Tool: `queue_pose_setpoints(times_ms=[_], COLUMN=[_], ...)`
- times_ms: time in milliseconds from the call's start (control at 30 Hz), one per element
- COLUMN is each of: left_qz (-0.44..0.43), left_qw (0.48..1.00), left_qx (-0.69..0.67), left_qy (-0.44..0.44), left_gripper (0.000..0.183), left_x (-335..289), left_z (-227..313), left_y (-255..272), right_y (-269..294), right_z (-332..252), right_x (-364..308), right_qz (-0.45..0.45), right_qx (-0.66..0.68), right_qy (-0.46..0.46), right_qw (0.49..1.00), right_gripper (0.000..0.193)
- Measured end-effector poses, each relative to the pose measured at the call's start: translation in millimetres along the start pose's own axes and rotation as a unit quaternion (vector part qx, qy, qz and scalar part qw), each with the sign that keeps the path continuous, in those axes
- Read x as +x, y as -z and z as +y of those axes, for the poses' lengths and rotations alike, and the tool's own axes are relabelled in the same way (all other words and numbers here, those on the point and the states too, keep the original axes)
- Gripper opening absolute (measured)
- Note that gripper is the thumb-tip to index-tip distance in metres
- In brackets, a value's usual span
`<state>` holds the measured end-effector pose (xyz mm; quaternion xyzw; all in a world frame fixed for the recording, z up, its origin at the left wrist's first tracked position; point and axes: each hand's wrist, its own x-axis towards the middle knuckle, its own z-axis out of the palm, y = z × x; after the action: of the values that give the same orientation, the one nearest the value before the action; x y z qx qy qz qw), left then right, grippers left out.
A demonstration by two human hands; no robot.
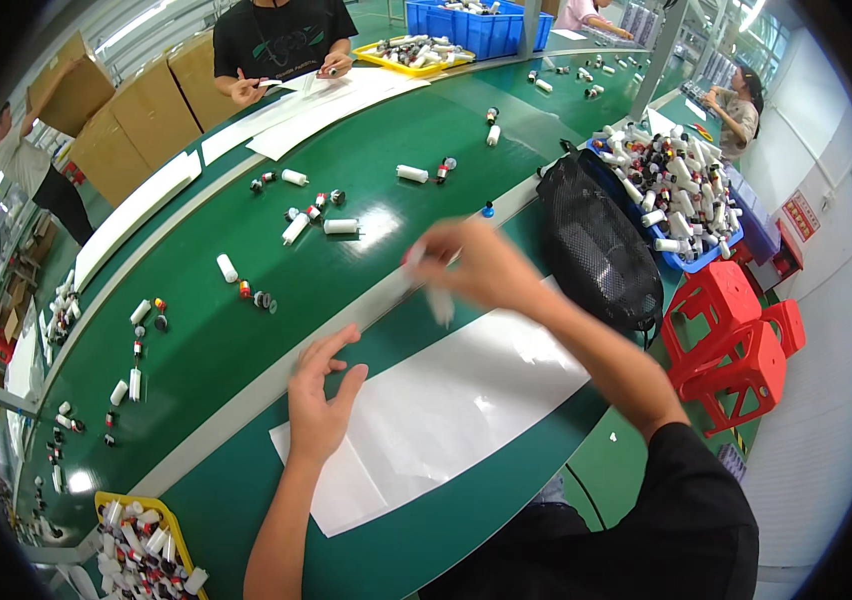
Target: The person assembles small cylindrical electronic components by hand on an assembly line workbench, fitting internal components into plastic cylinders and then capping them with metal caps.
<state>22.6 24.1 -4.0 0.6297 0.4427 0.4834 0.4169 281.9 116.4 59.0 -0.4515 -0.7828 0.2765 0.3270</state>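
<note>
A long white sheet (446, 410) lies on the green bench in front of me. My left hand (320, 402) hovers at its left end, fingers spread and nothing in them. Farther right, my right hand (471, 265) is smeared by motion near the sheet's far edge. Its fingers are closed on a small white cylindrical part (441, 304), which hangs blurred below them. A bit of red shows at the fingertips; the rest of the grip is hidden.
Beyond a pale rail, a green conveyor belt (386, 290) carries scattered white cylinders and small black-and-red pieces. A black mesh bag (601, 235) and a heaped blue bin (701, 262) stand right, with red stools (721, 310). A filled yellow tray (182, 540) is lower left. People work opposite.
</note>
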Motion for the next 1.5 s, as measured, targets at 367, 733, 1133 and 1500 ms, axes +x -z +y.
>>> queue_pose_setpoints(times_ms=[367,733,1133,1500], left_qz=[-0.200,-0.130,0.088,0.059], left_qw=[0.923,0.922,0.927,0.922], left_qx=[0.301,0.320,-0.335,-0.377], left_qy=[-0.132,-0.175,0.146,0.062], left_gripper=[0.035,0.028,0.048,0.044], left_x=[-13,-21,-32,-28], left_z=[32,23,7,2], left_y=[-2,10,32,44], right_y=[126,72,-126,-127], right_z=[258,81,-105,-92], right_x=[140,104,-45,-53], right_qz=[0.070,0.233,0.106,-0.041], right_qx=[-0.336,-0.313,-0.099,0.051], right_qy=[-0.211,-0.047,0.192,0.091], right_qw=[0.915,0.920,0.971,0.994], right_gripper=[0.056,0.030,0.021,0.027])
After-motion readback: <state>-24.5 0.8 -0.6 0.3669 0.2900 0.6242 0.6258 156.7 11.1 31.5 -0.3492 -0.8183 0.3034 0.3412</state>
